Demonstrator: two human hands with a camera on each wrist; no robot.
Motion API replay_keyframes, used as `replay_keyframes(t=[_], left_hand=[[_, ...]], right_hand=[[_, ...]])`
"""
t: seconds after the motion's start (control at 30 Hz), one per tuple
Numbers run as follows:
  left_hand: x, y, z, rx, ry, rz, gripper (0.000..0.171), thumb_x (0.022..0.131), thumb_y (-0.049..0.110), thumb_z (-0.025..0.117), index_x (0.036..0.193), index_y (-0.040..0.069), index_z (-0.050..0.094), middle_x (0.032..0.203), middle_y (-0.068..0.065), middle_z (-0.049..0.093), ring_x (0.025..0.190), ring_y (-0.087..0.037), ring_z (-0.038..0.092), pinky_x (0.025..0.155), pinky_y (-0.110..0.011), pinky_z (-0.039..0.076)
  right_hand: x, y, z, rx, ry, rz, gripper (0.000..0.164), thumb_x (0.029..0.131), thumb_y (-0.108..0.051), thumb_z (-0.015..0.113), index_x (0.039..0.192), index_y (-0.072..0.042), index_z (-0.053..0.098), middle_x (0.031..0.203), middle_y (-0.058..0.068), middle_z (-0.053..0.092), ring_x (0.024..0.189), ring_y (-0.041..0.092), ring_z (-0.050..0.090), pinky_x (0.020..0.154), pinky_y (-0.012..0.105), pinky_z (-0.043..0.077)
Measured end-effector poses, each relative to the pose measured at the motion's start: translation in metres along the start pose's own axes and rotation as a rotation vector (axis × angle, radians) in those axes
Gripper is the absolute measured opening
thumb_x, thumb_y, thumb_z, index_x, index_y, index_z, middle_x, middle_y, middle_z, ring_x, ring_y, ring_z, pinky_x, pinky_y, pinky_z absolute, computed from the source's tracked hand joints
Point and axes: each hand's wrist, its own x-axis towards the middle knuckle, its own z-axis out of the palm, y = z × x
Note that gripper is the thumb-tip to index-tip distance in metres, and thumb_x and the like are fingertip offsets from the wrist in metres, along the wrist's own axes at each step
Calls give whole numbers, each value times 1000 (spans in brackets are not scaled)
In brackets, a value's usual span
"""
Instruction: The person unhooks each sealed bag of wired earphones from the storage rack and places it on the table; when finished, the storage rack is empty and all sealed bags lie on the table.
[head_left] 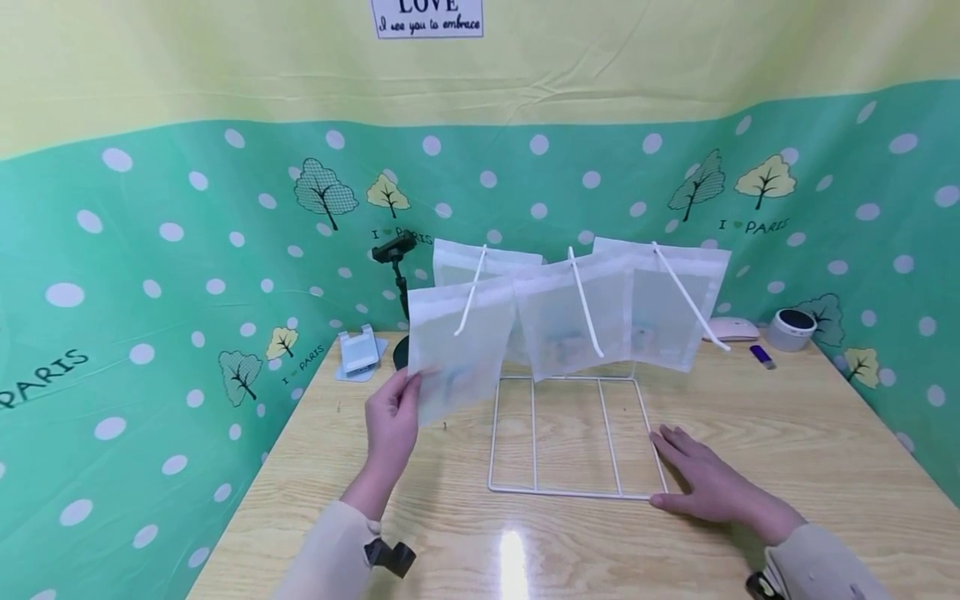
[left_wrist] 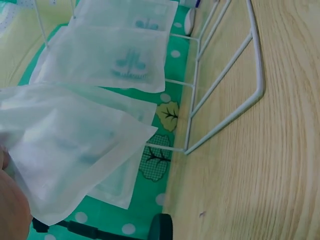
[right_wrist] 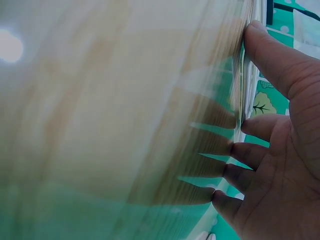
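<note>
A white wire rack (head_left: 555, 493) stands on the table, with its base frame lying flat and three prongs slanting toward me. Several translucent white pouches hang from the prongs. My left hand (head_left: 392, 421) pinches the lower left edge of the front left pouch (head_left: 456, 350); in the left wrist view this pouch (left_wrist: 75, 150) looks creased and tilted. Faint coloured print shows on the middle pouch (head_left: 577, 321). My right hand (head_left: 701, 475) rests on the tabletop with fingers spread, its thumb and fingertips at the rack base's right side. The right wrist view shows those fingers (right_wrist: 255, 127) extended against the table.
A light blue phone stand (head_left: 360, 352) and a black stand with a clamp head (head_left: 397, 250) are at the back left. At the back right are a white mouse (head_left: 731, 329), a purple USB stick (head_left: 762, 357) and a round white speaker (head_left: 792, 329). A patterned cloth (head_left: 187, 292) hangs behind the table.
</note>
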Motion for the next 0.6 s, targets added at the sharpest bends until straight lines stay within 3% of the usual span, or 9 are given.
replay_keyframes(t=[0.27,0.6], left_hand=[[-13,11,-10,14,26,52,18,96,5,60,108,4,74,105,-9,73,92,-24,70,75,-22,56],[-29,18,-27,-59,-18,-21,16,96,0,58,104,-3,72,98,-16,73,86,-9,69,72,-23,57]], right_hand=[[0,1,0,-2,0,7,99,79,-64,67,147,1,38,152,30,29,137,52,23,105,68,27],[1,2,0,-2,-7,1,99,79,-64,66,147,2,38,152,30,29,137,53,23,105,68,26]])
